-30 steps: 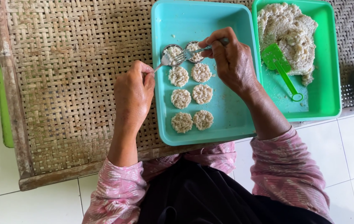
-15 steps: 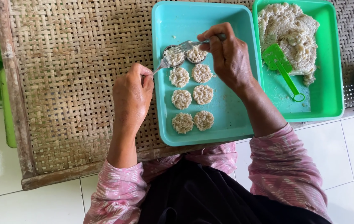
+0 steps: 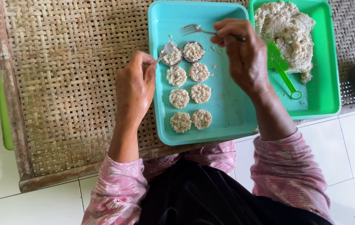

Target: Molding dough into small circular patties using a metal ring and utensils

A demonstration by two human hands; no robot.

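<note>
A spoon (image 3: pixel 167 50) is gripped by the left hand (image 3: pixel 135 89) over the top-left patty (image 3: pixel 172 57), near the teal tray's (image 3: pixel 227 121) far edge. A fork (image 3: pixel 196 29) is pinched by the right hand (image 3: pixel 244 56). The patties appear soft and crumbly, best lifted from beneath.

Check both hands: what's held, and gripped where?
Left hand holds a spoon by its handle, bowl on a patty. Right hand holds a fork by the handle, tines free over the blue tray.
</note>
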